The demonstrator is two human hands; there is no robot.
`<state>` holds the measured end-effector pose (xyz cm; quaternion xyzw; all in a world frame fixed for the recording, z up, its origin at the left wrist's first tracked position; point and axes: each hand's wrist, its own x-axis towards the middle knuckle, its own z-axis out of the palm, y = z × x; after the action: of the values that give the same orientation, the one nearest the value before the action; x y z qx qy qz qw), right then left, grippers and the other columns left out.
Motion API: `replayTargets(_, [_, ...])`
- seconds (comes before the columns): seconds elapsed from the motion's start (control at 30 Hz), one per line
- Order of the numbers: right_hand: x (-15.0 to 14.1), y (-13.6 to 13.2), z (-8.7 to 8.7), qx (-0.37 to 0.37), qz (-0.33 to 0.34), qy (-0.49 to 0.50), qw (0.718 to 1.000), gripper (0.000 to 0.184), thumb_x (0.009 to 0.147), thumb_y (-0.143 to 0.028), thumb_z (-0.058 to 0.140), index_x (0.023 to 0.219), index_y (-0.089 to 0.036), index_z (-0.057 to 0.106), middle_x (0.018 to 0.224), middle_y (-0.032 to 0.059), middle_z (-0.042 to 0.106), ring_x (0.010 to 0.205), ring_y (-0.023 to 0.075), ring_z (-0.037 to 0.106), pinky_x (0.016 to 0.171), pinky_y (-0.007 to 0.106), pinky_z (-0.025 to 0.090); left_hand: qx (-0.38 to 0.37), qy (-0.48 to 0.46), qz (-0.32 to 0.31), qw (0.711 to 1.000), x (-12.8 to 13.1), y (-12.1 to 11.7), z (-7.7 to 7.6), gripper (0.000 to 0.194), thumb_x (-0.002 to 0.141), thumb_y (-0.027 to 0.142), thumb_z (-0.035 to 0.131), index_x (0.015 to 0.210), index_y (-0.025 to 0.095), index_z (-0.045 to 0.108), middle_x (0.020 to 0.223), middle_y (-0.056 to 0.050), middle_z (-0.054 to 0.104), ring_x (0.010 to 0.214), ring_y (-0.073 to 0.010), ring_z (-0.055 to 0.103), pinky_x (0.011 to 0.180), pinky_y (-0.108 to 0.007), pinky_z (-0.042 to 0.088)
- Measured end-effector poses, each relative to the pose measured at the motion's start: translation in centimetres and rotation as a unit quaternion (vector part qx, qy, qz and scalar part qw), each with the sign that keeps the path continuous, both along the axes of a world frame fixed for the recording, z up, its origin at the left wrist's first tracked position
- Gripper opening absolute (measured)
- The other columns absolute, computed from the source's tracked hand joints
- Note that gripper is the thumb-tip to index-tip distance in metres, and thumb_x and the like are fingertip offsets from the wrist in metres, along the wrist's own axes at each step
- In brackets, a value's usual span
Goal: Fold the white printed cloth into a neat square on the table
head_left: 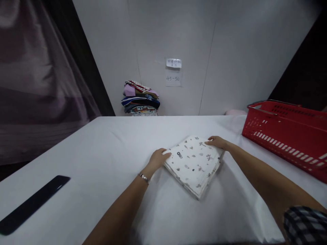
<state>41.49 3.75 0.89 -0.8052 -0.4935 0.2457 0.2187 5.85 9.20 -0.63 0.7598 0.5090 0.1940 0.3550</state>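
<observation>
A folded white cloth (191, 161) with small grey and brown prints lies turned cornerwise, one corner pointing toward me. My left hand (158, 158) grips its left corner, thumb on top and the other fingers at the edge or beneath. At the far right edge, my right hand (217, 142) pinches the cloth in the same way, its fingertips partly out of sight. Several layers show along the near edges of the fold. Whether the cloth rests fully on the table or is slightly raised, I cannot tell.
A white-covered table (102, 153) spreads beneath. The red plastic basket (286, 132) stands at the right, its metal handle folded down. A long black flat object (35, 204) lies at the left. Behind the table is a stack of folded clothes (141, 98); paper signs (173, 78) hang on the wall.
</observation>
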Motion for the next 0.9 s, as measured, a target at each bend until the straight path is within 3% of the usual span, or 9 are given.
replayTargets(0.1, [-1.4, 2.4, -0.9, 0.041, 0.019, -0.038, 0.998, 0.059, 0.072, -0.051, 0.062, 0.119, -0.017, 0.053, 0.102, 0.0081, 0.064, 0.088, 0.0183, 0.060, 0.073, 0.024, 0.044, 0.032, 0.008, 0.044, 0.998, -1.9, -0.8, -0.2, 0.030, 0.078, 0.041, 0.053, 0.098, 0.020, 0.062, 0.092, -0.003, 0.068, 0.081, -0.0189, 0.062, 0.070, -0.027, 0.044])
replayTargets(0.23, [-3.2, 4.8, -2.0, 0.026, 0.038, -0.096, 0.994, 0.056, 0.069, -0.049, 0.065, 0.115, -0.018, 0.056, 0.104, 0.0094, 0.064, 0.095, 0.0224, 0.058, 0.078, 0.028, 0.042, 0.073, 0.054, 0.082, 0.992, -3.4, -2.1, -1.5, 0.032, 0.083, 0.044, 0.047, 0.098, 0.020, 0.060, 0.090, -0.005, 0.067, 0.079, -0.0194, 0.060, 0.068, -0.028, 0.042])
replayTargets(0.33, [-3.5, 5.0, -1.7, -0.003, 0.043, -0.139, 0.989, 0.058, 0.068, -0.050, 0.066, 0.112, -0.014, 0.059, 0.109, 0.0155, 0.062, 0.100, 0.0298, 0.056, 0.080, 0.036, 0.042, 0.109, 0.048, 0.088, 0.989, -3.5, -2.7, -2.2, 0.032, 0.084, 0.044, 0.046, 0.099, 0.020, 0.060, 0.091, -0.005, 0.066, 0.079, -0.0179, 0.059, 0.068, -0.027, 0.041])
replayTargets(0.43, [-4.3, 4.1, -0.8, -0.008, 0.051, -0.182, 0.982, 0.057, 0.073, -0.048, 0.061, 0.116, -0.011, 0.056, 0.115, 0.0200, 0.058, 0.106, 0.0344, 0.052, 0.085, 0.043, 0.039, 0.099, 0.023, 0.101, 0.990, -3.3, -2.9, -2.5, 0.033, 0.083, 0.048, 0.048, 0.097, 0.021, 0.061, 0.087, -0.003, 0.066, 0.076, -0.0165, 0.058, 0.066, -0.025, 0.040])
replayTargets(0.53, [-7.5, 1.6, -0.1, 0.053, 0.111, -0.204, 0.971, 0.044, 0.083, -0.041, 0.050, 0.120, -0.016, 0.053, 0.122, 0.0143, 0.054, 0.112, 0.0276, 0.048, 0.092, 0.037, 0.035, 0.078, -0.027, 0.119, 0.989, -3.4, -2.8, -2.6, 0.039, 0.080, 0.054, 0.049, 0.097, 0.022, 0.062, 0.089, -0.002, 0.066, 0.078, -0.0165, 0.058, 0.068, -0.025, 0.041])
replayTargets(0.6, [-10.8, -1.1, 0.0, 0.154, 0.199, -0.174, 0.952, 0.037, 0.087, -0.039, 0.044, 0.115, -0.018, 0.055, 0.118, 0.0116, 0.057, 0.103, 0.0234, 0.053, 0.088, 0.034, 0.039, 0.065, -0.066, 0.125, 0.988, -3.7, -2.7, -2.6, 0.041, 0.081, 0.056, 0.045, 0.095, 0.021, 0.063, 0.090, -0.002, 0.066, 0.081, -0.0169, 0.057, 0.070, -0.026, 0.041])
replayTargets(0.67, [-14.2, -4.6, 0.0, 0.198, 0.264, -0.116, 0.937, 0.032, 0.088, -0.040, 0.042, 0.106, -0.020, 0.059, 0.107, 0.0090, 0.061, 0.092, 0.0210, 0.057, 0.080, 0.033, 0.044, 0.042, -0.109, 0.110, 0.987, -4.3, -2.5, -2.4, 0.042, 0.083, 0.053, 0.042, 0.091, 0.019, 0.065, 0.088, -0.003, 0.066, 0.082, -0.0172, 0.057, 0.072, -0.027, 0.042])
replayTargets(0.8, [-18.7, -10.8, -0.5, 0.234, 0.343, -0.110, 0.903, 0.029, 0.087, -0.039, 0.046, 0.104, -0.019, 0.058, 0.099, 0.0095, 0.060, 0.089, 0.0210, 0.055, 0.078, 0.035, 0.044, -0.084, -0.213, 0.004, 0.973, -6.8, -2.1, -1.6, 0.036, 0.076, 0.037, 0.057, 0.105, 0.016, 0.062, 0.097, -0.005, 0.066, 0.088, -0.0173, 0.058, 0.079, -0.029, 0.044])
replayTargets(0.9, [-19.6, -13.1, -1.3, 0.240, 0.346, -0.181, 0.889, 0.032, 0.085, -0.038, 0.049, 0.109, -0.018, 0.057, 0.097, 0.0115, 0.059, 0.085, 0.0225, 0.054, 0.074, 0.037, 0.044, -0.164, -0.256, -0.080, 0.949, -8.4, -2.1, -1.2, 0.052, 0.067, 0.024, 0.066, 0.117, 0.016, 0.055, 0.102, -0.006, 0.065, 0.091, -0.0168, 0.059, 0.083, -0.030, 0.044])
